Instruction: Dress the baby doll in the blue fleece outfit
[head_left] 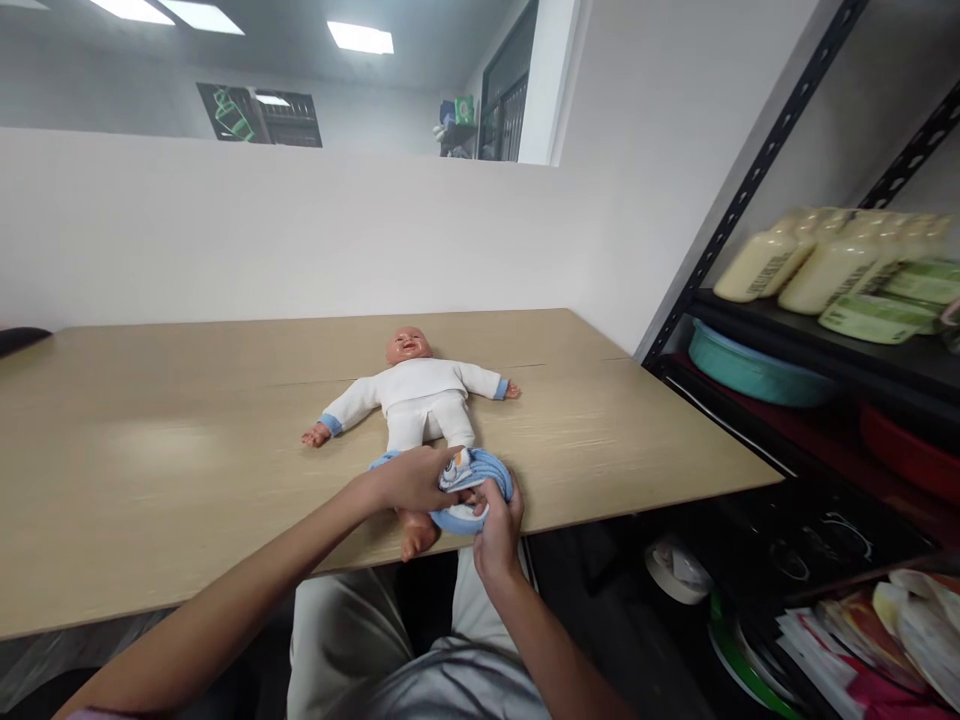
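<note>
A baby doll [417, 396] in a white suit with blue cuffs lies on its back on the wooden table [180, 440], head away from me. My left hand [411, 480] and my right hand [496, 520] both grip a small blue and white garment [474, 478] bunched at the doll's legs near the table's front edge. One bare doll foot [417, 538] sticks out below the garment. Both hands have their fingers closed on the cloth.
A white partition wall stands behind the table. A black metal shelf [757, 170] at the right holds cream bottles [825, 262], a teal basin [750, 368] and a red tray. Papers and tape lie on the floor at the lower right.
</note>
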